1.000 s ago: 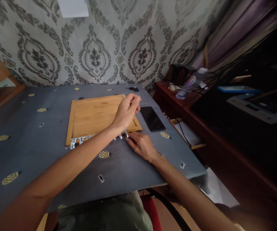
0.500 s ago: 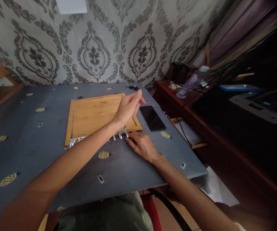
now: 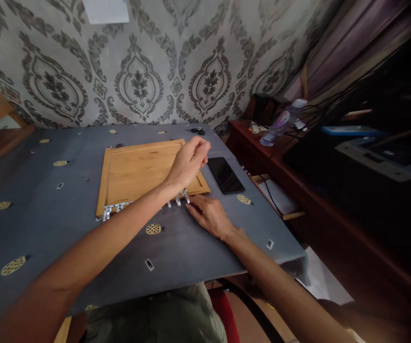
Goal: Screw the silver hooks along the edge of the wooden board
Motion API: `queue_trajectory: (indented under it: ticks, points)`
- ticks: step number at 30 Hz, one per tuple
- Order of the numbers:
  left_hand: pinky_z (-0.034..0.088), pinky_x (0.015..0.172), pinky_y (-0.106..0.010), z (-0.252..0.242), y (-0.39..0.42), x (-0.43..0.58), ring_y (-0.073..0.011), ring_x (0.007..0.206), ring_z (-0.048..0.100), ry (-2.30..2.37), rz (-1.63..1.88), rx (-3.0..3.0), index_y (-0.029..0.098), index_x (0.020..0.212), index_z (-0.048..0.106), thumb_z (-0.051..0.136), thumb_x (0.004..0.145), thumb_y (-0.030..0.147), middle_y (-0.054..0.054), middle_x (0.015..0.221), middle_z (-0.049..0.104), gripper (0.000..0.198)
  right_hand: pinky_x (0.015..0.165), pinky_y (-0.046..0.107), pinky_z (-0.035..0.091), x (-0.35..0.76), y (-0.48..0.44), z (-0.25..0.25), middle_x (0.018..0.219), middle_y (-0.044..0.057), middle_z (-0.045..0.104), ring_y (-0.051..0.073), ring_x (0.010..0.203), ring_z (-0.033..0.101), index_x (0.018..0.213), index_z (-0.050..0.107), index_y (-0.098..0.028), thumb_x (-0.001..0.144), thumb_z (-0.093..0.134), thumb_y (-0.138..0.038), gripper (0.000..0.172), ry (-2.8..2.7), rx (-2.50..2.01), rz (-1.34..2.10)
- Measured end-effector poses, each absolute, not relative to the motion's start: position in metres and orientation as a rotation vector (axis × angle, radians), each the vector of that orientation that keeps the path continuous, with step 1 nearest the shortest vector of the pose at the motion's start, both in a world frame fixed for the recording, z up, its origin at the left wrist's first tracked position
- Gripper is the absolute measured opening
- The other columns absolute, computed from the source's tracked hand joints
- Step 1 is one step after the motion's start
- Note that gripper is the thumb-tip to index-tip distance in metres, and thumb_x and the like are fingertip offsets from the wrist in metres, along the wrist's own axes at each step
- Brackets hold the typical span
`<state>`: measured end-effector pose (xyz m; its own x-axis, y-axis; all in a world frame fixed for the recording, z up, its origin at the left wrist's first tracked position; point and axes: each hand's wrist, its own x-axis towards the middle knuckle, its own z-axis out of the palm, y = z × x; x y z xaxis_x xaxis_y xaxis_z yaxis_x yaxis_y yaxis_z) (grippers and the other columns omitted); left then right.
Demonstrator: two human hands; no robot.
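Observation:
A framed wooden cabinet door (image 3: 130, 166) lies flat on the cloth-covered table. Along its near edge is a row of several metal hinges, among them a left one (image 3: 107, 212) and a right one (image 3: 185, 196). My left hand (image 3: 190, 159) is above the door's right part, fingers curled closed; whatever they may hold is hidden. Low at the door's near right corner, my right hand (image 3: 210, 214) has its fingertips closed at the arm of the rightmost hinge. My left forearm covers some of the middle hinges.
A black phone (image 3: 225, 175) lies right of the door, and keys (image 3: 196, 130) lie behind it. A plastic bottle (image 3: 284, 123) stands on the dark red desk (image 3: 276, 152) at right, near cables. An open drawer (image 3: 278, 200) sticks out beside the table.
My left hand has turned at the wrist, so its raised thumb side has tipped over and the knuckles show more. My right hand stays at the rightmost hinge.

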<state>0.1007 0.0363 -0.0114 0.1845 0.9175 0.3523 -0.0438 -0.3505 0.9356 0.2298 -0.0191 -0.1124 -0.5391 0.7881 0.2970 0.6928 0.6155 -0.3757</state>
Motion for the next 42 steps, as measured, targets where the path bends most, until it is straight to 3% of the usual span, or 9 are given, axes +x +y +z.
queue_trajectory:
  ticks: [3,9,20,26,31,36,42]
  points:
    - [0.034,0.049,-0.018,-0.011,0.031,0.102,-0.0048,0.048,0.041,0.86,1.31,1.509,0.017,0.081,0.053,0.045,0.099,0.015,0.007,0.054,0.042,0.019,0.068,0.027,0.045,0.23,-0.019,-0.113,0.083,0.006,0.07,0.019,0.075,0.065,0.089,0.064,-0.018,0.097,0.051,-0.021,0.016,-2.399,-1.168,0.302]
    - [0.025,0.043,-0.021,-0.013,0.037,0.104,-0.0053,0.042,0.031,0.827,1.325,1.393,0.019,0.074,0.054,0.043,0.101,0.035,0.008,0.048,0.031,0.034,0.067,0.028,0.045,0.23,-0.018,-0.114,0.081,0.006,0.07,0.019,0.074,0.065,0.09,0.065,-0.018,0.097,0.051,-0.022,0.016,-2.415,-1.181,0.28]
    - [0.016,0.039,-0.022,-0.006,0.042,0.1,-0.0045,0.033,0.02,0.743,1.104,1.366,0.019,0.069,0.052,0.037,0.103,0.035,0.01,0.04,0.023,0.04,0.07,0.029,0.048,0.231,-0.018,-0.117,0.084,0.007,0.072,0.02,0.077,0.067,0.097,0.067,-0.017,0.098,0.049,-0.023,0.018,-2.397,-1.154,0.297]
    - [0.019,0.04,-0.02,-0.006,0.042,0.099,-0.0045,0.037,0.022,0.715,1.063,1.404,0.018,0.073,0.053,0.037,0.103,0.027,0.01,0.044,0.027,0.035,0.069,0.028,0.047,0.231,-0.018,-0.116,0.084,0.007,0.072,0.02,0.076,0.067,0.094,0.066,-0.018,0.098,0.049,-0.023,0.018,-2.402,-1.158,0.292]
    - [0.037,0.052,-0.018,-0.009,0.037,0.099,-0.0044,0.052,0.045,0.897,1.295,1.498,0.017,0.078,0.052,0.046,0.098,0.013,0.005,0.059,0.049,0.021,0.068,0.028,0.046,0.23,-0.018,-0.116,0.082,0.007,0.071,0.02,0.075,0.066,0.091,0.064,-0.018,0.098,0.05,-0.022,0.017,-2.403,-1.164,0.273]
    - [0.027,0.045,-0.02,-0.012,0.033,0.105,-0.0056,0.045,0.034,0.876,1.324,1.345,0.018,0.077,0.053,0.045,0.1,0.022,0.008,0.05,0.033,0.025,0.067,0.028,0.046,0.23,-0.018,-0.115,0.081,0.006,0.07,0.02,0.074,0.066,0.087,0.062,-0.019,0.097,0.05,-0.022,0.017,-2.408,-1.185,0.274]
    - [0.025,0.044,-0.022,-0.018,0.04,0.109,-0.0056,0.042,0.031,0.844,1.359,1.375,0.019,0.07,0.052,0.047,0.1,0.035,0.008,0.046,0.028,0.035,0.065,0.028,0.044,0.23,-0.019,-0.113,0.078,0.006,0.068,0.019,0.071,0.065,0.084,0.061,-0.019,0.098,0.049,-0.023,0.018,-2.422,-1.191,0.268]
